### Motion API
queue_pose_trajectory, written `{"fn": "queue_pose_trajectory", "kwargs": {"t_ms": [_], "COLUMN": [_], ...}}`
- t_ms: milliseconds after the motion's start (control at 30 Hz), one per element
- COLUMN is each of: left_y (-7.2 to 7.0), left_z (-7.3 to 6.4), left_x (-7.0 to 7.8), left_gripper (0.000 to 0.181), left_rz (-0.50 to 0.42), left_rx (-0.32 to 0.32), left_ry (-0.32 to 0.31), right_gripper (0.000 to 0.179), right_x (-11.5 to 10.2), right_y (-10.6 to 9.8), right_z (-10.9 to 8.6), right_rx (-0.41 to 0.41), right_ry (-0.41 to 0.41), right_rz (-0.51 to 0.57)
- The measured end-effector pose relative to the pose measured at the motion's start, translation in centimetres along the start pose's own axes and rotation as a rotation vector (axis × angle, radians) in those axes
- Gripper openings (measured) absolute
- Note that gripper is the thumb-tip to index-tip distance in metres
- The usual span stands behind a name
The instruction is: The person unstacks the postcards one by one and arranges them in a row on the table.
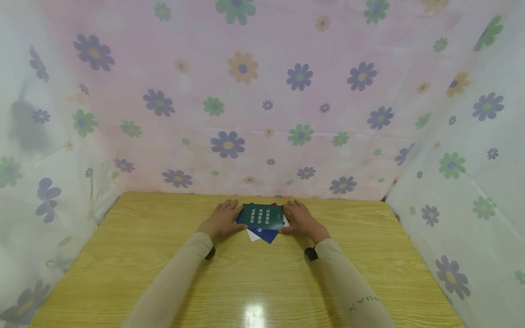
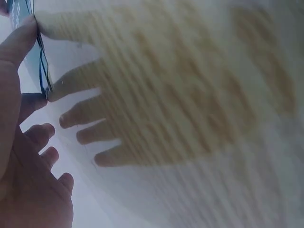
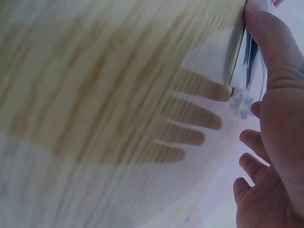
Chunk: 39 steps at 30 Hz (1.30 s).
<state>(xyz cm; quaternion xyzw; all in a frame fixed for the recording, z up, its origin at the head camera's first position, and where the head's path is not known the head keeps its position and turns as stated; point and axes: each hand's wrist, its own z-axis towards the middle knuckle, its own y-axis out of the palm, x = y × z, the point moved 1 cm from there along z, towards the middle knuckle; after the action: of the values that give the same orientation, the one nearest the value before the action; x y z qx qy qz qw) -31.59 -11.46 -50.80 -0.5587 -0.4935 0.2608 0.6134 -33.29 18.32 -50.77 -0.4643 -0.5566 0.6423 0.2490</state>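
A small pile of cards lies at the far side of the table, between both hands in the head view. On top is a dark green card point(image 1: 262, 216) with white printed characters. Below it a blue card point(image 1: 268, 235) juts out askew, along with a white card point(image 1: 252, 235) and a red corner point(image 1: 274, 204). My left hand point(image 1: 223, 219) grips the pile's left end by thumb and forefinger; its other fingers are spread. From the right, my right hand point(image 1: 302, 221) holds the opposite end, thumb at the near edge. Card edges point(image 3: 249, 54) show uneven in the right wrist view.
The wood-grain table point(image 1: 254, 278) reflects a bright light near its front. A flower-patterned curtain point(image 1: 262, 105) rises right behind the cards and along both sides. Black straps point(image 1: 311, 253) sit at the wrists, by the light sleeves.
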Motion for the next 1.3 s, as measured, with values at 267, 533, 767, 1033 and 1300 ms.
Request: {"fn": "queue_pose_trajectory", "kwargs": {"t_ms": [267, 533, 767, 1033, 1300], "left_y": [0.1, 0.4, 0.3, 0.2, 0.1], "left_z": [0.2, 0.5, -0.1, -0.3, -0.8], "left_x": [0.2, -0.9, -1.3, -1.4, -1.3], "left_gripper": [0.082, 0.098, 0.108, 0.106, 0.104], "left_rz": [-0.024, -0.097, -0.184, -0.215, -0.24], "left_rx": [0.014, 0.009, -0.035, -0.023, 0.03], "left_ry": [-0.002, 0.041, 0.024, 0.045, 0.108], "right_gripper": [0.096, 0.095, 0.09, 0.089, 0.095], "right_x": [0.2, 0.5, 0.6, 0.5, 0.1], "right_y": [-0.1, -0.3, 0.1, 0.4, 0.1], "right_z": [0.0, -0.2, -0.9, -1.9, -2.7], "right_rx": [0.026, 0.053, 0.04, 0.055, 0.052], "right_ry": [0.003, -0.048, -0.039, -0.05, -0.059], "right_rz": [-0.034, 0.021, 0.127, 0.231, 0.204]}}
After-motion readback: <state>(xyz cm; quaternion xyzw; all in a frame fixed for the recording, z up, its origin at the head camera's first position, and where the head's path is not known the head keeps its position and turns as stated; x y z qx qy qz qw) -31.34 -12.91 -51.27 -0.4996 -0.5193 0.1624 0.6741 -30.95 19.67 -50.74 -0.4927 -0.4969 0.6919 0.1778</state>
